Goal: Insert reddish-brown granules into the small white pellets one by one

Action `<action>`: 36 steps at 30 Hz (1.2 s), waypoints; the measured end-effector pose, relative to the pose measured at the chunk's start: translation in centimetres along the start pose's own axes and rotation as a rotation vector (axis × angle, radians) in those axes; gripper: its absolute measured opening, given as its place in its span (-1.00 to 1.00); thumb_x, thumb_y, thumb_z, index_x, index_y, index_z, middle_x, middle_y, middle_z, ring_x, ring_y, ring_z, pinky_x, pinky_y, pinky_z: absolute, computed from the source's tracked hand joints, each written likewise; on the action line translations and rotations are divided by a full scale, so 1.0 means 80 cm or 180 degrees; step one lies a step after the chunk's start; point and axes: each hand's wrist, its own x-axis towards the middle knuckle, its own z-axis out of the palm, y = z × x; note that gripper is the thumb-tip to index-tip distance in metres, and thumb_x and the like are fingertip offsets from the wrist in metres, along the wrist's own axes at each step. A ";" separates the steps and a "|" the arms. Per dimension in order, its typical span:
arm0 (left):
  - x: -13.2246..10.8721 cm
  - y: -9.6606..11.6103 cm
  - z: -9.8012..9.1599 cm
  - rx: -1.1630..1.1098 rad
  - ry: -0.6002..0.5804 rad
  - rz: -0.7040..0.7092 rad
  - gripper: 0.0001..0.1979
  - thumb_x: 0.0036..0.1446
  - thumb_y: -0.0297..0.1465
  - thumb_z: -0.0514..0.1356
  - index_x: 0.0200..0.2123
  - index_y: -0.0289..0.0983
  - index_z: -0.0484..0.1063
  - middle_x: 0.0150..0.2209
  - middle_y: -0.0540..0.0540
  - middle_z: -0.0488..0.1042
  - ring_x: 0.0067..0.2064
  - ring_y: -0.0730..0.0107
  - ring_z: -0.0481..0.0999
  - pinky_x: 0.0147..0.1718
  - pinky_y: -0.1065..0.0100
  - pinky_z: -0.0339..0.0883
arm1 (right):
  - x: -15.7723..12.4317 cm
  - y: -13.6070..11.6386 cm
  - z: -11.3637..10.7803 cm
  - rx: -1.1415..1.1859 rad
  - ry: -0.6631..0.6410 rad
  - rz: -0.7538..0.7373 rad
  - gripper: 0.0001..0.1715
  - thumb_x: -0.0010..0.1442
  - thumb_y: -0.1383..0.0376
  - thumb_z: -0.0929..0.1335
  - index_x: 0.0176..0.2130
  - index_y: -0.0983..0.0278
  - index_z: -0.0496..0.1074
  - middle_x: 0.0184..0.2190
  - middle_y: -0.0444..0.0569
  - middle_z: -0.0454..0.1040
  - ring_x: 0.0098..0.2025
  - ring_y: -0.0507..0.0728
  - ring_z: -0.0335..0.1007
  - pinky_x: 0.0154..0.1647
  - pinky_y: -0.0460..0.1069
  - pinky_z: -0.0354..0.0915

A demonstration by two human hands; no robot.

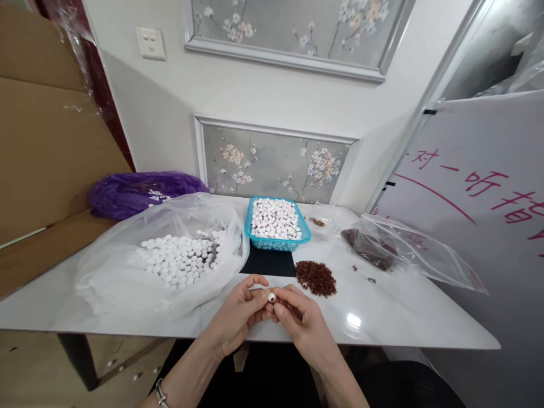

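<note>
My left hand (240,314) and my right hand (304,320) meet just above the table's near edge. Both pinch one small white round piece (271,296) between their fingertips, with a dark bit showing at it. Just beyond my right hand lies a small heap of dark red-brown bits (315,277). To the left of my hands, an open clear plastic bag (127,277) holds many white round pieces (181,258). A blue plastic basket (249,237), further back in the middle, is full of the same white pieces.
A white glossy table (382,323) carries everything. A clear zip bag (416,252) with dark red-brown bits lies at the right. A purple bag (140,192) sits back left, cardboard (46,153) at the left, a whiteboard with red writing (480,192) at the right.
</note>
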 end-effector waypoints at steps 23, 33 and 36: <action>0.031 0.019 0.020 0.0407 0.0569 0.0281 -0.73 -0.05 -0.37 0.31 -0.25 -0.24 0.35 -0.36 -0.04 0.51 -0.36 0.49 0.48 -0.23 0.39 0.37 | -0.005 0.020 -0.018 -0.0059 0.0669 -0.0103 -0.54 0.22 0.25 0.25 0.12 0.21 0.25 -0.33 -0.08 0.35 -0.41 0.02 0.26 -0.38 -0.09 0.26; 0.145 0.092 0.048 0.2233 0.0996 0.1413 -0.60 0.00 -0.39 0.18 -0.04 -0.35 0.37 0.11 -0.31 0.34 0.16 0.10 0.27 0.06 0.19 0.18 | -0.019 0.051 -0.038 -0.0863 0.0593 0.0033 -0.69 0.24 0.21 0.23 -0.10 0.23 0.45 -0.33 -0.03 0.47 -0.31 0.10 0.39 -0.27 -0.08 0.31; 0.116 0.111 0.030 0.2867 0.0875 0.1370 -0.60 0.04 -0.34 0.14 -0.04 -0.33 0.40 0.05 -0.24 0.43 0.09 0.17 0.36 0.01 0.26 0.22 | -0.022 0.055 -0.040 -0.0967 0.0500 0.0069 -0.69 0.24 0.19 0.23 -0.09 0.21 0.43 -0.25 -0.02 0.50 -0.25 0.10 0.43 -0.22 -0.10 0.32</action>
